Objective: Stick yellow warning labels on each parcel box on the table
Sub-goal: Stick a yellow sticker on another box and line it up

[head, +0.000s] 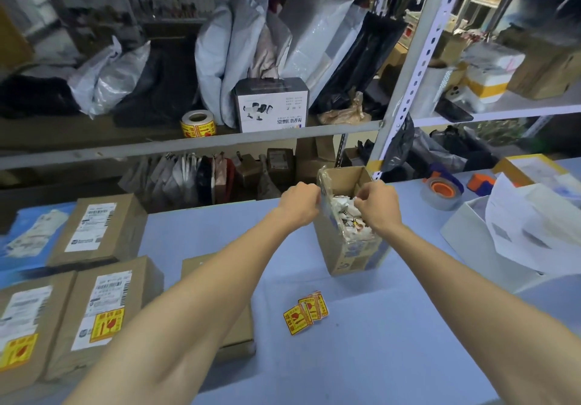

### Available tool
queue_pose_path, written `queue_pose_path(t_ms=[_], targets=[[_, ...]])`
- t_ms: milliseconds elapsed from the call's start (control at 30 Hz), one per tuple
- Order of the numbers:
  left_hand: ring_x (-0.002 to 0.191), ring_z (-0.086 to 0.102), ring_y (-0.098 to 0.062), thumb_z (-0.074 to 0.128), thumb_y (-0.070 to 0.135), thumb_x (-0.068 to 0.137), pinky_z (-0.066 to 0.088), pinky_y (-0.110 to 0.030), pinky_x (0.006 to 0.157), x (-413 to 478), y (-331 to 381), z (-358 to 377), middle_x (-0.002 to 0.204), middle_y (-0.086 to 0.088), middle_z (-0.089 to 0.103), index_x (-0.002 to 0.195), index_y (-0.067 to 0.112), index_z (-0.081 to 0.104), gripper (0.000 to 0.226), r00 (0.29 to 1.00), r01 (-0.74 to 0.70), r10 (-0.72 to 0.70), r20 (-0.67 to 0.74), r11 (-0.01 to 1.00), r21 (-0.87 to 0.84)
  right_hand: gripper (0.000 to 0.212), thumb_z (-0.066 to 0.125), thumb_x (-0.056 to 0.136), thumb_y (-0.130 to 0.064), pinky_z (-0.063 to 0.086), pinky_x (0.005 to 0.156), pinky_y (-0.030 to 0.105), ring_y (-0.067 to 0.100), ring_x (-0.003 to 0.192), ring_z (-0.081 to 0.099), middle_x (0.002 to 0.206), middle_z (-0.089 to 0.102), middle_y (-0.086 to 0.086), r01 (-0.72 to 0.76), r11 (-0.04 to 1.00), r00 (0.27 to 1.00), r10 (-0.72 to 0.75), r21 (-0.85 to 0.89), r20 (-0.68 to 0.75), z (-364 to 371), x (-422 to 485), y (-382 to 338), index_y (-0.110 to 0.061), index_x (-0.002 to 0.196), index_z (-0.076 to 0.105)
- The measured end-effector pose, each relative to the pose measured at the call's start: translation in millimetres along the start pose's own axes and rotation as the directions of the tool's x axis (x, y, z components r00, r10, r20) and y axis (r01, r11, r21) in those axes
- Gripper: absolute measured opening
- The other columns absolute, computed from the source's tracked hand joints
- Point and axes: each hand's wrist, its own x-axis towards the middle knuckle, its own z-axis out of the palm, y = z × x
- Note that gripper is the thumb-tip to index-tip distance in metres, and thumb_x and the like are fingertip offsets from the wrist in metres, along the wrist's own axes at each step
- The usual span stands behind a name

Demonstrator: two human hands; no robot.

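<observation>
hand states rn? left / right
Left hand: closed, gripping the rim of the open scrap box.
Right hand: fingers pinched together over the box's paper scraps; cannot tell what, if anything, it holds.

Even indoor light; edges blurred and warped.

Yellow-and-red warning stickers (306, 312) show an arrow and glass symbols; brown cardboard parcels (107, 316) carry white barcode labels (print too blurred); white carton on the shelf (272, 110) shows upside-down characters, unreadable.
</observation>
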Motion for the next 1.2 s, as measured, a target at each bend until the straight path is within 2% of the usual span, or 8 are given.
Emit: queue_pose_path(t_ms=[100,200,267,533,700,833,1067,1200], targets=[[0.097,0.062,-0.035,0.057,0.008,0.085,0.054,-0.044,0.081,13.2,6.6,-13.4,0.106,-0.014,0.065,0.108,0.006,0.062,0.023,0.999,-0.031,0.032,-0.015,0.997,0.067,0.014,0.055,0.077,0.001,0.055,0.065,0.042,0.035,0.075,0.062,0.073,0.066,0.018,0.02,0.996,0.999,-0.017,-0.082,0.042,-1.9,13.2,2.9,0.004,0.076,0.068],[0.093,0.063,-0.036,0.056,0.005,0.082,0.053,-0.041,0.075,20.6,10.9,-22.0,0.102,-0.014,0.066,0.105,0.005,0.063,0.024,0.999,-0.041,0.043,-0.017,0.994,0.098,0.015,0.048,0.082,-0.005,0.044,0.059,0.035,0.036,0.071,0.055,0.07,0.057,0.015,0.036,0.987,0.996,-0.022,-0.159,0.086,-2.5,19.7,6.4,0.001,0.07,0.057],[0.092,0.063,-0.035,0.056,0.005,0.082,0.054,-0.041,0.076,21.4,10.9,-23.7,0.101,-0.014,0.067,0.103,0.004,0.064,0.023,0.999,-0.036,0.038,-0.02,0.995,0.088,0.015,0.047,0.084,-0.007,0.04,0.059,0.033,0.034,0.07,0.052,0.074,0.057,0.014,0.041,0.98,0.995,-0.022,-0.193,0.098,-4.1,20.7,7.4,-0.001,0.076,0.059],[0.097,0.062,-0.032,0.059,0.01,0.088,0.054,-0.042,0.085,5.2,-11.1,-17.1,0.108,-0.013,0.066,0.109,0.006,0.063,0.022,1.0,0.012,-0.012,-0.01,0.999,0.037,0.019,0.057,0.086,-0.019,0.047,0.062,0.034,0.034,0.073,0.058,0.079,0.064,0.015,0.169,0.963,0.973,-0.129,-0.212,0.191,-7.4,5.2,-17.5,-0.002,0.078,0.061],[0.098,0.062,-0.025,0.061,0.011,0.088,0.051,-0.033,0.081,-24.5,-37.4,-14.5,0.109,-0.01,0.066,0.112,0.009,0.063,0.024,0.993,0.098,-0.101,-0.058,0.994,-0.044,0.022,0.055,0.09,-0.019,0.051,0.071,0.037,0.035,0.088,0.062,0.097,0.066,0.016,0.334,0.923,0.917,-0.271,-0.192,0.292,8.4,-14.9,-61.7,-0.002,0.1,0.064],[0.099,0.061,-0.028,0.061,0.013,0.086,0.052,-0.038,0.082,-59.0,-74.0,-9.0,0.109,-0.01,0.064,0.109,0.01,0.063,0.023,0.981,0.186,-0.188,-0.036,0.981,-0.046,0.031,0.056,0.092,-0.023,0.052,0.086,0.039,0.028,0.105,0.061,0.116,0.066,0.012,0.465,0.873,0.858,-0.403,-0.145,0.319,31.6,-36.9,-92.6,-0.005,0.115,0.065],[0.101,0.06,-0.027,0.06,0.011,0.082,0.046,-0.032,0.079,-113.3,-135.7,-13.2,0.109,-0.006,0.065,0.101,0.014,0.064,0.02,0.937,0.342,-0.345,-0.048,0.937,-0.069,0.029,0.061,0.088,-0.025,0.054,0.085,0.046,0.028,0.098,0.061,0.109,0.066,0.013,0.554,0.824,0.786,-0.471,-0.118,0.401,71.4,-68.3,-134.3,0.0,0.103,0.066],[0.102,0.06,-0.026,0.059,0.011,0.082,0.046,-0.031,0.078,-143.9,-165.4,-21.8,0.108,-0.005,0.065,0.1,0.014,0.064,0.02,0.898,0.424,-0.431,-0.087,0.901,-0.092,0.032,0.061,0.089,-0.026,0.052,0.089,0.043,0.027,0.105,0.06,0.117,0.064,0.011,0.612,0.786,0.725,-0.517,-0.081,0.455,91.0,-82.0,-160.9,-0.003,0.112,0.064]])
